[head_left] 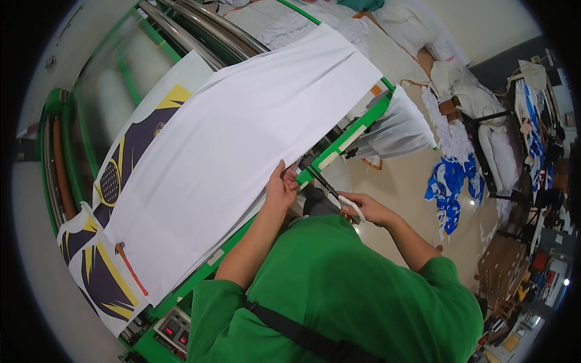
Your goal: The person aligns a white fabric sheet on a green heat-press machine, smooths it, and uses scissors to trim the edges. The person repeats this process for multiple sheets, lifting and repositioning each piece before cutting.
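A wide sheet of white fabric [242, 115] lies over the green-framed machine. My left hand [282, 186] is at its near edge, fingers closed on the fabric. Just right of it, my right hand [366, 209] grips a pair of scissors [324, 183] by handles that look wrapped in white. The dark blades point up and left toward the fabric edge beside my left fingers. Printed fabric pieces [121, 278] in dark purple, yellow and white show along the left side. On the white fabric near them lies a slim red-handled tool [131, 269].
Metal rollers [181, 33] run across the machine's far side. A control panel [175, 327] with red displays sits at its lower left. White fabric [402, 124] hangs off the right end. Blue and white scraps [449, 187] lie on the floor, with cardboard boxes [502, 260] farther right.
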### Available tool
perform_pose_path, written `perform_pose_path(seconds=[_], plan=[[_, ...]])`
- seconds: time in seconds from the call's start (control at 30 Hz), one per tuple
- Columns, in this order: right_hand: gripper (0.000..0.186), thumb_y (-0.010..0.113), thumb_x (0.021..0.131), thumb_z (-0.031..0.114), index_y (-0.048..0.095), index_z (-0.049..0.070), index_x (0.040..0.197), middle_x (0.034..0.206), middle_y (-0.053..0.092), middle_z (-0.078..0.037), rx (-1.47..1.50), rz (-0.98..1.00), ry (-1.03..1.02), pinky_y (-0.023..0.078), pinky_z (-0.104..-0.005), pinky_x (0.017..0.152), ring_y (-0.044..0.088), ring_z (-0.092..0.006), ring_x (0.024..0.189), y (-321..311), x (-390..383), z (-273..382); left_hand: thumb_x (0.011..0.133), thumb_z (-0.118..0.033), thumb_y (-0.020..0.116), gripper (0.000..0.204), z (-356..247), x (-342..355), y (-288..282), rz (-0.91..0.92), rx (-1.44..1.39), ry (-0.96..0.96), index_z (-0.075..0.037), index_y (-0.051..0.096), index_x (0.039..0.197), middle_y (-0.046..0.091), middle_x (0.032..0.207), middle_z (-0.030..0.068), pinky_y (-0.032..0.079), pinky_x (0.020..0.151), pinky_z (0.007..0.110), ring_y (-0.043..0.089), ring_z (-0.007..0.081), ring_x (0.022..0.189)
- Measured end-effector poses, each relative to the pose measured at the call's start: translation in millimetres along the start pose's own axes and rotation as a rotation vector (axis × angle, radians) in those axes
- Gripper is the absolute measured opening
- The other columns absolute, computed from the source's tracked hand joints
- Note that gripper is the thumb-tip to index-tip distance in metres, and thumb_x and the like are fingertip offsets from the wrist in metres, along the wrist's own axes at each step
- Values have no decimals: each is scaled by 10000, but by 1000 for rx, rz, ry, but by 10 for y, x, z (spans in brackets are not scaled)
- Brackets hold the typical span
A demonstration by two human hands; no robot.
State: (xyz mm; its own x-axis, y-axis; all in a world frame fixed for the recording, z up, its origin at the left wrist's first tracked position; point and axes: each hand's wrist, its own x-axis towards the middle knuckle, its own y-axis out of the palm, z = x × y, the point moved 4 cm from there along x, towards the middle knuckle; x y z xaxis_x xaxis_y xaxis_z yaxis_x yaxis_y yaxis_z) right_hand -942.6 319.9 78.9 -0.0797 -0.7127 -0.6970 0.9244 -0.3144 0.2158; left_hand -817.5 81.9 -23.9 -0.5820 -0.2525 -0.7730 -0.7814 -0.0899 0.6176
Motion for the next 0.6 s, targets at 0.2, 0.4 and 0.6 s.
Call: perform_pose_path(seconds=[0.2, 0.4, 0.6], plan=[[771, 726, 1020, 390, 381, 101, 1646, 953, 637, -7, 16, 21, -19, 524, -286, 674, 608, -109, 808, -98, 123, 157, 1023, -277, 707, 259, 21, 173, 85, -73, 32, -13, -60, 627, 1139, 743, 977, 74, 378, 475, 247, 579, 121, 617], [749, 706, 1036, 362, 363, 128, 1659, 937, 599, 16, -62, 26, -61, 488, -264, 690, 568, -89, 805, 37, 344, 260, 984, -225, 766, 306, 92, -90, 228, -150, 179, 64, -22, 616, 1157, 706, 1102, 93, 362, 445, 241, 530, 118, 615], [829, 742, 1005, 447, 342, 165, 1674, 1006, 535, 47, -60, 26, -130, 447, -237, 759, 497, -76, 891, 222, 544, 423, 981, -208, 771, 267, 127, -105, 200, -93, 162, 84, -38, 631, 1132, 693, 1108, 85, 384, 456, 229, 541, 126, 628]])
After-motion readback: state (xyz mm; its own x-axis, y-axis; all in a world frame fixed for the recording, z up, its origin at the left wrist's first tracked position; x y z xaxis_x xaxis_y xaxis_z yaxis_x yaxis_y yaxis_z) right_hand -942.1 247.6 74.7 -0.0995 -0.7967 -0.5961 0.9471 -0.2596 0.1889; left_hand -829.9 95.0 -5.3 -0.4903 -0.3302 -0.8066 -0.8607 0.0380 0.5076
